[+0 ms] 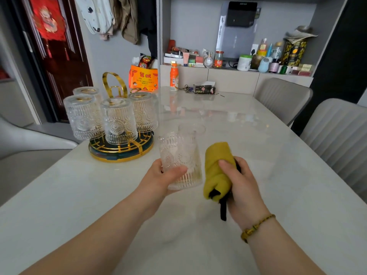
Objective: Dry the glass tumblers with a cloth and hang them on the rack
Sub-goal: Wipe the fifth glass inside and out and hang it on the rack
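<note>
My left hand (pixel 158 175) grips a clear embossed glass tumbler (pixel 179 155) near its base, holding it above the white table. Beside it, my right hand (pixel 241 181) holds a bunched yellow cloth (pixel 217 167) with a black edge; the cloth sits just right of the tumbler, close to its side. Another tumbler (pixel 191 129) stands on the table right behind the held one. At the left stands a round gold rack (pixel 121 151) with several tumblers hung upside down on it, one of them at the front (pixel 118 121).
The white marble table (pixel 278 195) stretches ahead. At its far end are an orange bottle (pixel 174 78), keys and a dark tissue pack (pixel 204 89). Two grey chairs (pixel 337 132) stand on the right, another on the left. A cluttered shelf (pixel 238 62) lies beyond.
</note>
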